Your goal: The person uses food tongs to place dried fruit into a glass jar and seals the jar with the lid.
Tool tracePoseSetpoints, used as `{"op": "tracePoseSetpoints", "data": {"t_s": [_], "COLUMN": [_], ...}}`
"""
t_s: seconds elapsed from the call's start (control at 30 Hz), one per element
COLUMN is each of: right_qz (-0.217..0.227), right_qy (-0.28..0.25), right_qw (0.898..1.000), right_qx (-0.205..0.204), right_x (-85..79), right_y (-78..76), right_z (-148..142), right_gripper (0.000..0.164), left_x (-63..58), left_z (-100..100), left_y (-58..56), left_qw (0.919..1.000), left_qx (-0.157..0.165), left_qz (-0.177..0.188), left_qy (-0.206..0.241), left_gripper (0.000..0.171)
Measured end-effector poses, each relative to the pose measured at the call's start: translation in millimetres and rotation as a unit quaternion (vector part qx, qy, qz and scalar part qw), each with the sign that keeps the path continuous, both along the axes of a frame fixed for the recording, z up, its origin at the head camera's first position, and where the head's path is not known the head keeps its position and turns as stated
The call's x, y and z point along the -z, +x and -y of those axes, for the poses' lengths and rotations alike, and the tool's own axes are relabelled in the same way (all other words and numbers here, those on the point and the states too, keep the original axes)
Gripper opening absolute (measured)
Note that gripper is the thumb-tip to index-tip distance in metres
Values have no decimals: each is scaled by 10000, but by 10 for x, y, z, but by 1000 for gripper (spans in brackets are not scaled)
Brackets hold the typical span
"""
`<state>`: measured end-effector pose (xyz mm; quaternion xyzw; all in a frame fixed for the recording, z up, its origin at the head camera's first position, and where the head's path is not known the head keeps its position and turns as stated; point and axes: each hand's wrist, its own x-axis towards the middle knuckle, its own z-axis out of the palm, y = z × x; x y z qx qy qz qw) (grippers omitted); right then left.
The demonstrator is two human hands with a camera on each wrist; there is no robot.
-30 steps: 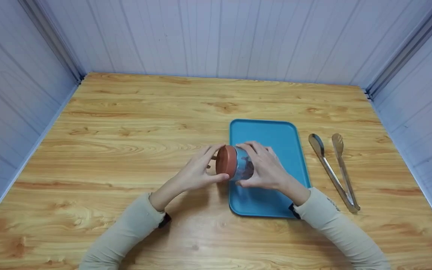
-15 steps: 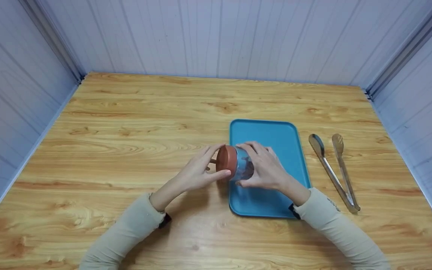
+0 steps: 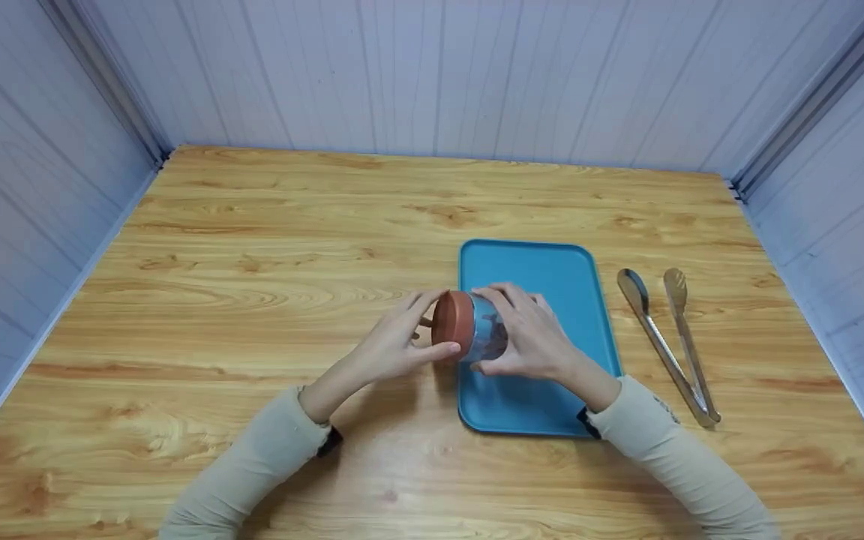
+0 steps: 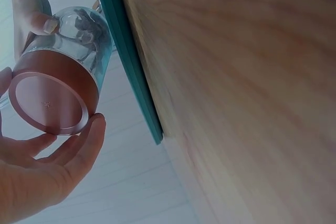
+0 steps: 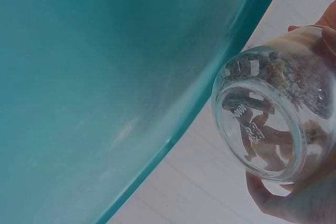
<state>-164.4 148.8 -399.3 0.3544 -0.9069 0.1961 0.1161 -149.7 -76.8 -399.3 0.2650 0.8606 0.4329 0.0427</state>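
A clear glass jar (image 3: 487,337) with a reddish-brown lid (image 3: 453,325) is tilted on its side above the tray's left edge, its lid facing left. My left hand (image 3: 393,343) grips the lid by its rim, thumb on the near side and fingers on the far side. Around the glass body, my right hand (image 3: 535,337) holds the jar from the right. Dark, irregular pieces show through the glass (image 5: 310,82) in the right wrist view; their kind is unclear. In the left wrist view the flat lid top (image 4: 47,103) faces the camera, and the lid sits on the jar.
A blue rectangular tray (image 3: 537,409) lies under the right hand and the jar. To its right, metal tongs (image 3: 664,345) rest spread on the wooden table (image 3: 252,225). Pale panelled walls (image 3: 432,75) stand at the back and both sides.
The left thumb and fingers shift slightly along the lid's rim. The jar, right hand, tray and tongs stay where they were.
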Motion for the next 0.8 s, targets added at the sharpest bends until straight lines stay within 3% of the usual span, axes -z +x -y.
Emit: {"op": "tracePoseSetpoints", "data": {"t_s": [0.4,0.67,0.8], "right_qz": [99,-26,-76], "right_qy": [6,-39,-91], "right_qw": [10000,10000,9999], "right_qx": [-1,-42,-102], "right_x": [6,11,13], "right_y": [4,-4,-1], "right_z": [-3,12,28], "right_gripper": [88,88,88], "left_x": [4,-18,-14], "left_z": [26,-21,-36], "left_y": [3,14,5], "left_qw": [9989,9995,9991], "left_qx": [232,-302,-346], "left_qz": [-400,121,227], "left_qy": [-27,41,77], "left_gripper": [75,78,75]}}
